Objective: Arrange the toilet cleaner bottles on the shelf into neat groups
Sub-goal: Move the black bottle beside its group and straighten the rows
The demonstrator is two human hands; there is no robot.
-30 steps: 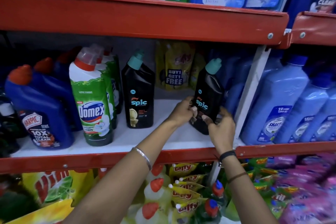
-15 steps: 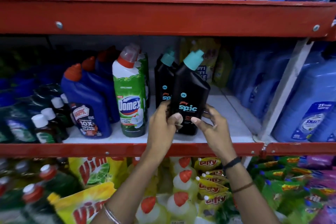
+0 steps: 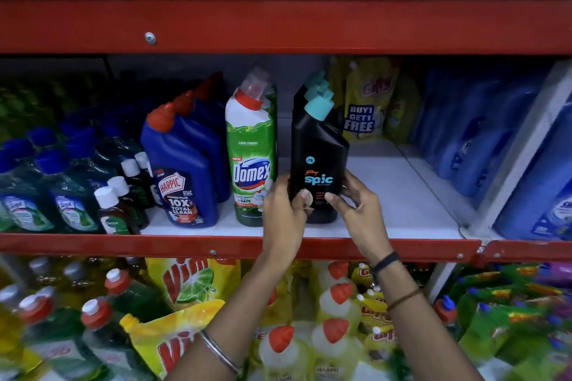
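Store aisle, red-framed shelving. White shelf board [image 3: 402,204] carries the black Spic bottle [image 3: 317,161] upright at the front edge, beside the Domex bottle [image 3: 251,158]. Left hand [image 3: 283,210] and right hand [image 3: 359,207] both grasp its lower body.

- The Spic bottle [image 3: 317,164] is stood on the shelf [image 3: 402,210], at the front of its row.
- The Domex bottle [image 3: 250,158] is placed at its 9 o'clock, the Harpic bottle [image 3: 182,173] beyond.

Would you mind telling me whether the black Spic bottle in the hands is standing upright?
Upright: the black Spic bottle has its teal cap on top and its base low at the white shelf board.
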